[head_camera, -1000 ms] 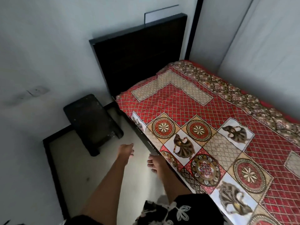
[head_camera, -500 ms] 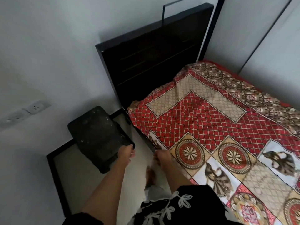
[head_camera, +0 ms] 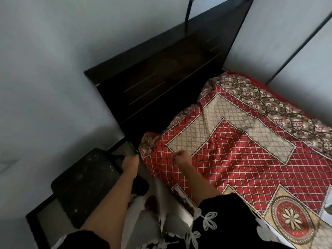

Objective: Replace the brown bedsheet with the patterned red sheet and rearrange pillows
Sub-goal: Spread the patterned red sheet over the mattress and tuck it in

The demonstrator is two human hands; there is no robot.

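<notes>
Here your left hand (head_camera: 130,163) sits at the near corner of the bed, by the dark frame edge, though the blur keeps you from telling whether its fingers pinch anything. Your right hand (head_camera: 181,157) rests on the patterned red sheet (head_camera: 239,159) just to the right of it, fingers curled into a loose fist, and whether cloth is caught inside cannot be told. The sheet lies spread over the mattress, reaching away from your hands to the far wall: a red lattice ground with cream lattice panels, a brown floral border along the far side, and a round flower medallion (head_camera: 292,221) nearer you than the right hand. No writing or label can be read on it. Beyond your hands stands the dark wooden headboard (head_camera: 161,72) against a pale grey wall (head_camera: 53,69). Left of the left hand, a black stool (head_camera: 84,184) stands on the light floor, beside the bed.
</notes>
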